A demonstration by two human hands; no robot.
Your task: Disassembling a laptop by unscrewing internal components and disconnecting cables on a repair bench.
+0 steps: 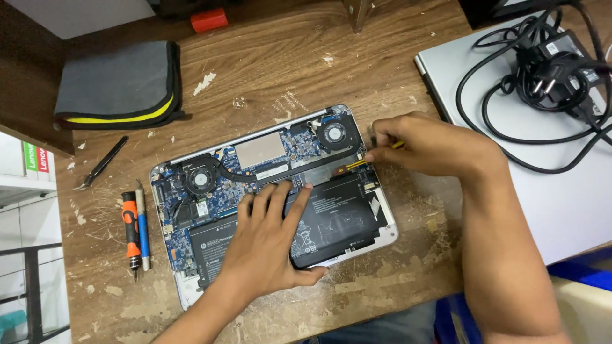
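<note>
An opened laptop (185, 290) lies bottom-up on the worn wooden table, showing its blue circuit board (290, 143), two fans and a black battery (338, 213). My left hand (271, 239) rests flat on the battery and board, fingers spread, holding nothing. My right hand (424, 143) is at the laptop's right edge, fingers pinched on a thin yellow-handled tool (357, 164) whose tip touches the board near the right fan (333, 134).
A folded grey cloth with yellow trim (118, 86) lies at the back left. Black tweezers (101, 164), an orange-black screwdriver (131, 232) and a blue pen-like tool (143, 226) sit left of the laptop. A closed silver laptop (548, 191) with a black charger and cables (554, 60) is on the right.
</note>
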